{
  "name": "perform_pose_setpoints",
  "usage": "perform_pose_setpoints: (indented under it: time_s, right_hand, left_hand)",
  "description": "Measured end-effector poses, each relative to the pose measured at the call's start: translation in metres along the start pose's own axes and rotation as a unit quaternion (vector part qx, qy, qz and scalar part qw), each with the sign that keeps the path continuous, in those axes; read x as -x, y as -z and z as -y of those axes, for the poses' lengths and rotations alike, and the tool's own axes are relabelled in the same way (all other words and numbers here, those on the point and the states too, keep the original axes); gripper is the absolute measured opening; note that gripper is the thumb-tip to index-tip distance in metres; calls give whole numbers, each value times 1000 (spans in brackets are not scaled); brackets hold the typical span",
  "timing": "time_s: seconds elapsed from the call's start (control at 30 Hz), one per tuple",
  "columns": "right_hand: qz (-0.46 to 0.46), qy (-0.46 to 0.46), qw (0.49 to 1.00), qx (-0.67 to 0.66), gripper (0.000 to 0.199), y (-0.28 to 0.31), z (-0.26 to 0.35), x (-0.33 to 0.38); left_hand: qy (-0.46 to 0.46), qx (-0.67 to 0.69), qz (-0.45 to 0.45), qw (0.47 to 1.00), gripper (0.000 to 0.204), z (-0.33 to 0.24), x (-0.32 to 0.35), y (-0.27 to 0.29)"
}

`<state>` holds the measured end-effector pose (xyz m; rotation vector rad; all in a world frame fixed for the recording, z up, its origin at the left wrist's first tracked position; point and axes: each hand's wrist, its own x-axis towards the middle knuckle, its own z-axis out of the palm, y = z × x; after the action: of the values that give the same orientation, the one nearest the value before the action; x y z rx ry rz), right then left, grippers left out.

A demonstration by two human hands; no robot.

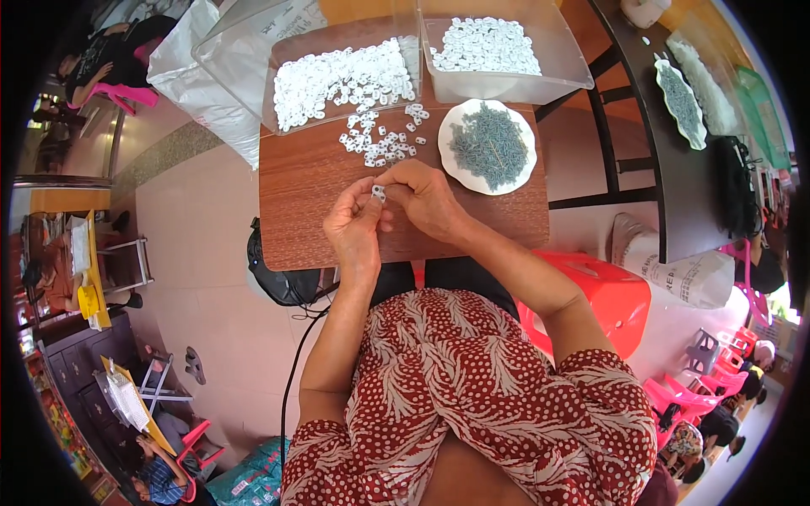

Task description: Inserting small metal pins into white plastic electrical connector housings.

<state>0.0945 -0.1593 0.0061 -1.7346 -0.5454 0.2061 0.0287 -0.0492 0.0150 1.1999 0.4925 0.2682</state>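
Note:
A small white plastic piece with a hole [378,193] is pinched between the thumb and fingers of my left hand [353,223], just above the table. My right hand [429,204] meets it there, its thumb and forefinger closed at the piece's edge; anything between those fingertips is hidden. Beyond my hands lies a loose pile of the same white pieces [384,150]. To the right of that pile, a white scalloped plate [450,169] holds a heap of thin grey screws or nails [491,145].
Two clear plastic bins, a left one [245,88] and a right one [506,87], hold many white pieces at the brown table's [295,207] far side. A dark table [666,202] stands right, a red stool [603,295] beside me. Other people sit farther off.

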Motion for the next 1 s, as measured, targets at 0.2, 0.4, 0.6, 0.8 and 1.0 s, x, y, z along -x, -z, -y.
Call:
perform_pose_setpoints:
  time_s: [0.2,0.4,0.6,0.8,1.0]
  right_hand:
    - [13,-72,997,-35,13,-5,5,-2]
    - [44,-75,996,-32,14,-5,7,-5]
    - [40,-36,998,-26,21,-15,10,-4]
    - [-11,132,988,79,29,-22,0,-5]
    - [-70,209,968,120,27,-28,2,-5]
  left_hand:
    - [16,15,-19,1000,20,-3,-1,0]
    - [26,20,-15,999,19,-7,-3,5]
    - [43,67,-29,996,19,-10,-11,13]
    - [58,75,-49,994,19,-9,-14,21]
    - [-31,0,-58,998,22,-9,-9,19]
